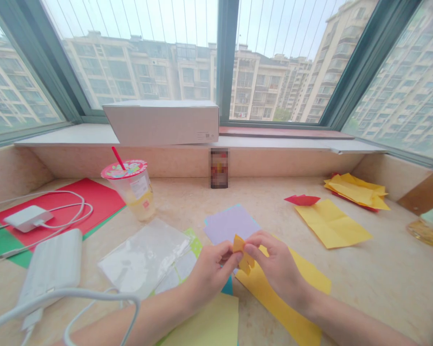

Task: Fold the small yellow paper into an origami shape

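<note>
Low in the middle of the frame: left hand [211,269] and right hand [277,262], close together, both pinching one small folded yellow paper [242,252]. Left fingers closed on the left side of it, right thumb and first finger closed on the top right. Paper held up off the table, just above a big yellow sheet [274,298] and a purple sheet [229,225].

Probably very light, this little paper. Thin and bendy too, yet a bit stiffer where folded over more than once. Easy to crush, easy to tear, so best pinched softly. Not slippery, most likely; dry paper, good for bare fingertips. Best held at the folded edges and corners, one hand on each side, just as now. Safer near a crease than on a loose flap. Hard to tell how many folds inside, hidden behind the fingers.

Left of the hands: a clear plastic bag [144,254] with more paper under it. Far left: a white charger [28,217] with its cable, on red card [94,199]. Upper left of the middle: a plastic cup [134,188] with a red straw. Right side of the frame: another yellow sheet with fold lines [332,223], a little red folded piece [302,199] touching its top corner, and a pile of yellow papers [357,191] further back. On the sill above: a long white box [162,122].
</note>
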`<state>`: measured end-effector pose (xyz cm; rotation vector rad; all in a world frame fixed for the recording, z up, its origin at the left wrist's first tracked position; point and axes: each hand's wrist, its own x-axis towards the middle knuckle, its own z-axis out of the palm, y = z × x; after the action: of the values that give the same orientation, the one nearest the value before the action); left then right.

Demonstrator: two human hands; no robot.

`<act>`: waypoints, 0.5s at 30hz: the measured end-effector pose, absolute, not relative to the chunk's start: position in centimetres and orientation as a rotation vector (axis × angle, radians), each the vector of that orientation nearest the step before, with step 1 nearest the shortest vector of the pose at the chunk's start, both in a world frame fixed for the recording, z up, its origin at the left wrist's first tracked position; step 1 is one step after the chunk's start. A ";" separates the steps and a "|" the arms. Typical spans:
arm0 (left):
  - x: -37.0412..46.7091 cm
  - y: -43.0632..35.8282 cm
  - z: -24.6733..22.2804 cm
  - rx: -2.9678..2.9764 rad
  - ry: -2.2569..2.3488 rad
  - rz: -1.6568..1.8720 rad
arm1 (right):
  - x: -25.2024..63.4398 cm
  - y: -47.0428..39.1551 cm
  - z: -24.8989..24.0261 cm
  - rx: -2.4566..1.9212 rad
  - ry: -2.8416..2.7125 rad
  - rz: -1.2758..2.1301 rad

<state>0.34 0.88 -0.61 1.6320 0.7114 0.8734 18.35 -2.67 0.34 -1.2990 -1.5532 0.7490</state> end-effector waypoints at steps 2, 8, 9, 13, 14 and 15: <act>0.3 0.9 -0.6 1.621 0.694 0.856 | 18.3 -2.7 0.4 -1.295 -1.549 0.737; 0.3 0.8 -0.2 1.664 0.656 0.814 | 17.9 -3.0 0.6 -1.269 -1.573 0.667; 0.3 0.8 -0.1 1.685 0.653 0.808 | 17.9 -3.0 0.6 -1.266 -1.577 0.663; 0.2 0.7 0.2 1.749 0.672 0.828 | 18.0 -3.0 0.4 -1.242 -1.604 0.686; 0.1 0.7 0.3 1.766 0.672 0.833 | 18.1 -2.9 0.3 -1.227 -1.614 0.694; 0.1 0.7 0.3 1.785 0.665 0.834 | 18.2 -2.8 0.2 -1.211 -1.624 0.704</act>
<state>0.08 0.67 0.30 1.7847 0.6653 0.8345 18.17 -2.81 0.17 -1.2109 -1.6237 0.7042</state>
